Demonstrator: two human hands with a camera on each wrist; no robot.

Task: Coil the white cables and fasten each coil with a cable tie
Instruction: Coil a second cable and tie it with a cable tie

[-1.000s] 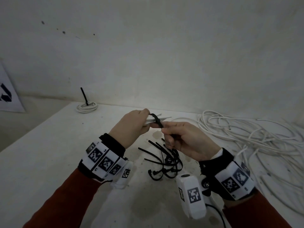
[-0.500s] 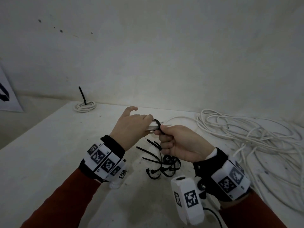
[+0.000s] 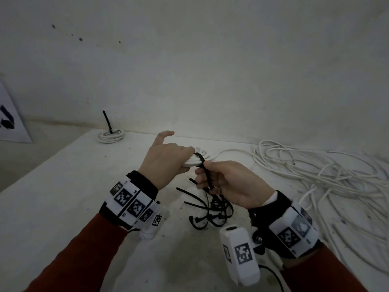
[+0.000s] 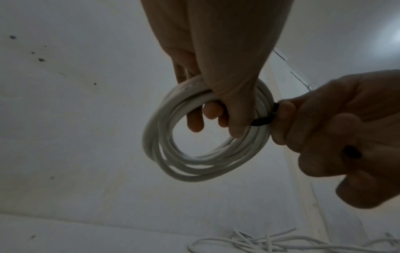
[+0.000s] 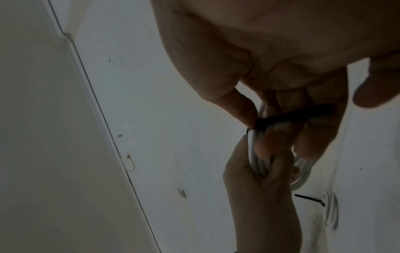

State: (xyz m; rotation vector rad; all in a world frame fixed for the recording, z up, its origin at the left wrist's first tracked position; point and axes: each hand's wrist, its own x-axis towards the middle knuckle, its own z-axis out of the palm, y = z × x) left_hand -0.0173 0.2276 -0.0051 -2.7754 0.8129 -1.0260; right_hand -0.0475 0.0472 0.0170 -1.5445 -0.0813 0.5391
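Observation:
My left hand (image 3: 168, 157) grips a small coil of white cable (image 4: 194, 154) above the table, index finger raised. A black cable tie (image 3: 202, 165) is looped round the coil (image 3: 194, 161) beside my left fingers. My right hand (image 3: 223, 180) holds the tie's tail, which runs down through its curled fingers. In the right wrist view the black tie (image 5: 292, 116) crosses the coil (image 5: 257, 157) with my thumb against it. In the left wrist view the tie's loop (image 4: 263, 119) shows between both hands.
A pile of loose black cable ties (image 3: 210, 209) lies on the white table (image 3: 63, 197) below my hands. A tangle of white cable (image 3: 315, 175) spreads at the right. A finished tied coil (image 3: 111, 136) sits at the far left, near the wall.
My right hand has drawn the tie's tail down and toward me, and the loop sits tighter on the coil. My left index finger has lifted off the coil.

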